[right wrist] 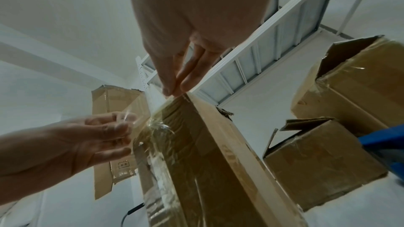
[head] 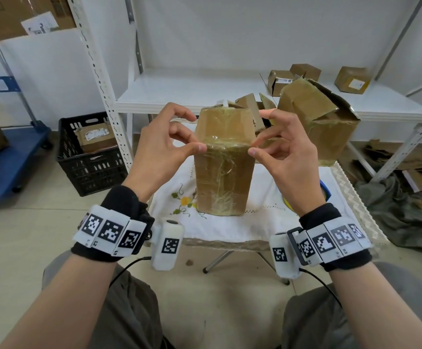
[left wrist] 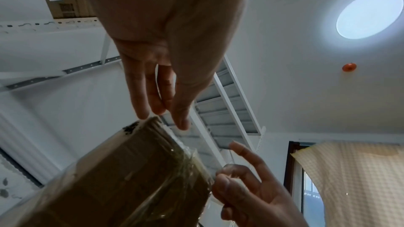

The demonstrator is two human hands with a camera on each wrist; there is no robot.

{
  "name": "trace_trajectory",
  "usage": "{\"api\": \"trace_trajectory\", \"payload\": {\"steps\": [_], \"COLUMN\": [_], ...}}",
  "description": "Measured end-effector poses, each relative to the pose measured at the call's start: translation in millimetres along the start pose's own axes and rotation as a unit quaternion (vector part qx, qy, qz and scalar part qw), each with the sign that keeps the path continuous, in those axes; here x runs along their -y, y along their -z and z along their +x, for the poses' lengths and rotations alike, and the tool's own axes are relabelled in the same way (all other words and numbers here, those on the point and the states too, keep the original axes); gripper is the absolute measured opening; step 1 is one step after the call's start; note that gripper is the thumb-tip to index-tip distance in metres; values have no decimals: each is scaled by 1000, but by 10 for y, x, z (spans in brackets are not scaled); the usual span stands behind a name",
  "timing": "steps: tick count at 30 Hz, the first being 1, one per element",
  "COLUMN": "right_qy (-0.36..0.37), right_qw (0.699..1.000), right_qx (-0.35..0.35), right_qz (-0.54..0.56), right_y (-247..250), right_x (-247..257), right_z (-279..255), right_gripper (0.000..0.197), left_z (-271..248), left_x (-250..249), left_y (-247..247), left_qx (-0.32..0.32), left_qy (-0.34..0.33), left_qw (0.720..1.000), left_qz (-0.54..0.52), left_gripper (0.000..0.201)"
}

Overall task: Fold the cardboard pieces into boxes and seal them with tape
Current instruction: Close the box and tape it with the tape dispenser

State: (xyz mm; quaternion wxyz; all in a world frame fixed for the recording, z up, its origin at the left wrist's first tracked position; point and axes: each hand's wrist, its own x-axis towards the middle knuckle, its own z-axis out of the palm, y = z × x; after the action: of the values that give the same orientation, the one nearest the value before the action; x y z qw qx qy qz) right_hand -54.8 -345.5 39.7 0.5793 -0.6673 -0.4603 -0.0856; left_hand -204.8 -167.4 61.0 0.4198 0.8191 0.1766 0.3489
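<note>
Both hands work the top front edge of one tall cardboard box (head: 222,162), which stands upright on the white cloth-covered table (head: 230,227) w/ clear tape (head: 223,143) across that edge. Left hand (head: 164,147) and right hand (head: 284,152) each have fingers curled, thumb tips at the tape's two ends; whether they pinch it or just press, can't tell. Best bet imo: keep the strip taut, centred on the seam, then rub outward so no wrinkles or bubbles stay.

Head view looking down from above, wrist views close, facing upward, all sharing the box (head: 223,159)
</note>
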Motion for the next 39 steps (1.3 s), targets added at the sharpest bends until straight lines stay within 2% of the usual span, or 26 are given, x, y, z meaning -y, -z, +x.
{"api": "trace_trajectory", "payload": {"steps": [10,23,39], "right_qy": [61,101,128], "right_qw": [996,990,980], "right_qx": [-10,-16,-32], "right_qz": [-60,-94,-151], "right_y": [-56,-83,-155], "right_x": [-104,-169,-261], "right_z": [-13,22,33], "right_gripper": [57,52,46], "left_z": [-15,-68,-3], "left_x": [63,125,293], "left_y": [-60,-117,-292], "left_qx": [-41,-48,-72], "left_qy": [-49,-75,-162], "left_qw": [997,996,982], "left_qz": [31,-17,61], "left_gripper": [49,51,39]}}
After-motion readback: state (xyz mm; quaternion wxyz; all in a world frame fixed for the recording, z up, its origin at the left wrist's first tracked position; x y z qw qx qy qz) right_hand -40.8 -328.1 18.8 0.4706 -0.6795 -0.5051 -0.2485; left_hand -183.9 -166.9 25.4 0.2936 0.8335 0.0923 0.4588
